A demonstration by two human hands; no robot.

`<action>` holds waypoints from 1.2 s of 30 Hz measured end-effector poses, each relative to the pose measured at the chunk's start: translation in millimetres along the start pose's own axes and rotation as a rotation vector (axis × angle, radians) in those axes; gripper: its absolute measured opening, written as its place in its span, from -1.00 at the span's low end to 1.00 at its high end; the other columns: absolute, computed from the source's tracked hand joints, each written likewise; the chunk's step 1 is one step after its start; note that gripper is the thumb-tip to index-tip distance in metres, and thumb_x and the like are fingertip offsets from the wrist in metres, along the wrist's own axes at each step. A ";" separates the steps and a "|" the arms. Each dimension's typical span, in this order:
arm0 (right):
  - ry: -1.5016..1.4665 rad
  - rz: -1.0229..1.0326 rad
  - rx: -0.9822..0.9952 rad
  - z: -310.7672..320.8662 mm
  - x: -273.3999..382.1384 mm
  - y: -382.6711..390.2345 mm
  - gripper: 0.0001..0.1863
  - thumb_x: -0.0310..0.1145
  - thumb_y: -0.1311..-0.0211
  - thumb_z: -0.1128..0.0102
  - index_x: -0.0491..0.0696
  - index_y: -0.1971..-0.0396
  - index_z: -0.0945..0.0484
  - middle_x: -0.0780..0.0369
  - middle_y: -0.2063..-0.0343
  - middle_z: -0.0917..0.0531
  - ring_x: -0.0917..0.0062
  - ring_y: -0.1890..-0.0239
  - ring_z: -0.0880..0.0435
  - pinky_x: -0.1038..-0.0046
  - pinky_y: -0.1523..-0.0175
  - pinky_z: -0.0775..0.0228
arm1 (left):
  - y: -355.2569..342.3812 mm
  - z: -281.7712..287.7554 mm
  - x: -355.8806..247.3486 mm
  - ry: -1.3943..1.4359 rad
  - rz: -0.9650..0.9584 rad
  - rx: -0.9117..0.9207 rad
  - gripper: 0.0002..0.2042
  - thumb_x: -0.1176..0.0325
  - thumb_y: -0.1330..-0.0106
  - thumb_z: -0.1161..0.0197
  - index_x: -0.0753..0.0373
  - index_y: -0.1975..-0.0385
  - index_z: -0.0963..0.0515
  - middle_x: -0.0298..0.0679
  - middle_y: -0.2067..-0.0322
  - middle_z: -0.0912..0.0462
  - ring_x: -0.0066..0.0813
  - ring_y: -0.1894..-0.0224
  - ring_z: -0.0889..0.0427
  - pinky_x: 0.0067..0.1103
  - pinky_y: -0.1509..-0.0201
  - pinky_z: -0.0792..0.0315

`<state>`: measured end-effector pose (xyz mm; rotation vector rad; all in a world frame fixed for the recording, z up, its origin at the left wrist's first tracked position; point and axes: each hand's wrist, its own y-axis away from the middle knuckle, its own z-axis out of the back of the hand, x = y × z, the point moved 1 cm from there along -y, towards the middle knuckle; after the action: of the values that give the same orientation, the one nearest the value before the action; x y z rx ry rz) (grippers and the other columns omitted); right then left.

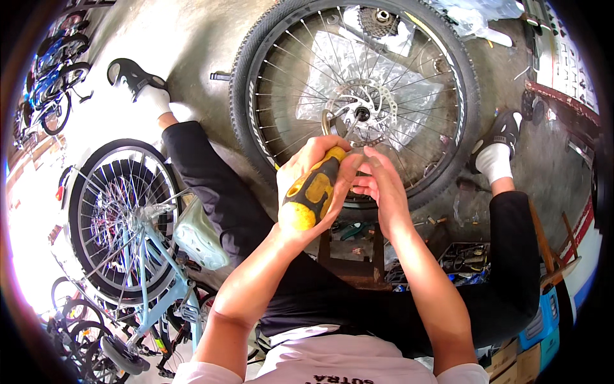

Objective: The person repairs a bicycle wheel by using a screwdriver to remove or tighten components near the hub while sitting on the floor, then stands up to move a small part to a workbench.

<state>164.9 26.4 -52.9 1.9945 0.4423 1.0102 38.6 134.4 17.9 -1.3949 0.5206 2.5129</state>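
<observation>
Tool handle (314, 189), yellow and black, thick: held in left hand (291, 171), its fingers wrapped around the grip, thumb along the right side, rounded butt toward the wearer. Judged light for its bulk, stiff, not fragile; moulded grip likely resists slipping. Best hold: around the swelled middle. Working end not made out past the hand.

Right hand (389, 192): fingers bent, tips near the left thumb; whether they pinch anything small, not discernible.

Bicycle wheel (240, 96) lies side-up just beyond both hands, brake rotor (389, 102) and hub (362, 114) past the fingertips. Wheel probably bulky but manageable; rotor thin, bends easily: take hold by the tyre (470, 96).
</observation>
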 end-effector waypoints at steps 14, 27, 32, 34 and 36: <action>0.089 -0.051 -0.017 6.2 -33.0 -5.4 -0.52 -0.10 -0.46 -0.11 -0.10 -0.20 -0.39 0.14 0.11 -0.65 0.56 0.22 -0.64 0.50 0.05 -0.43 | -18.4 -17.3 -4.8 -0.047 0.037 0.123 -0.81 0.34 -0.31 -0.37 0.28 0.21 -0.58 -0.20 0.46 -0.64 -0.40 0.43 -0.64 -0.52 0.26 -0.50; 0.147 -0.024 -0.037 4.7 -25.7 -6.0 -0.50 -0.12 -0.42 -0.16 -0.16 -0.19 -0.40 0.18 0.20 -0.63 0.57 0.26 -0.63 0.51 0.12 -0.44 | -26.0 -21.8 8.7 0.066 0.036 0.107 -0.82 0.36 -0.32 -0.36 0.27 0.23 -0.53 -0.15 0.49 -0.63 -0.29 0.47 -0.65 -0.49 0.32 -0.51; 0.152 -0.004 -0.039 4.1 -27.3 -6.5 -0.51 -0.14 -0.42 -0.17 -0.15 -0.17 -0.41 0.18 0.23 -0.63 0.55 0.27 -0.63 0.52 0.12 -0.44 | -21.2 -14.4 -0.7 0.056 0.051 0.114 -0.83 0.39 -0.31 -0.36 0.28 0.23 -0.53 -0.16 0.49 -0.63 -0.34 0.49 -0.63 -0.50 0.33 -0.50; 0.161 0.004 -0.048 4.4 -28.2 -6.7 -0.52 -0.13 -0.41 -0.19 -0.14 -0.15 -0.42 0.17 0.23 -0.63 0.52 0.27 -0.66 0.51 0.14 -0.45 | -19.9 -11.4 -7.8 0.001 0.028 0.114 -0.83 0.41 -0.30 -0.37 0.28 0.23 -0.53 -0.16 0.49 -0.63 -0.32 0.49 -0.64 -0.50 0.34 -0.51; 0.166 0.023 -0.049 5.1 -31.1 -7.0 -0.52 -0.13 -0.41 -0.19 -0.14 -0.14 -0.43 0.16 0.23 -0.64 0.51 0.27 -0.67 0.50 0.16 -0.45 | -18.0 -9.2 -12.4 -0.040 -0.023 0.116 -0.83 0.43 -0.29 -0.37 0.28 0.23 -0.53 -0.16 0.49 -0.63 -0.29 0.50 -0.65 -0.50 0.35 -0.51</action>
<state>150.2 8.6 -75.5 1.8842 0.4803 1.1952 58.6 146.8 20.4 -1.2986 0.6275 2.4451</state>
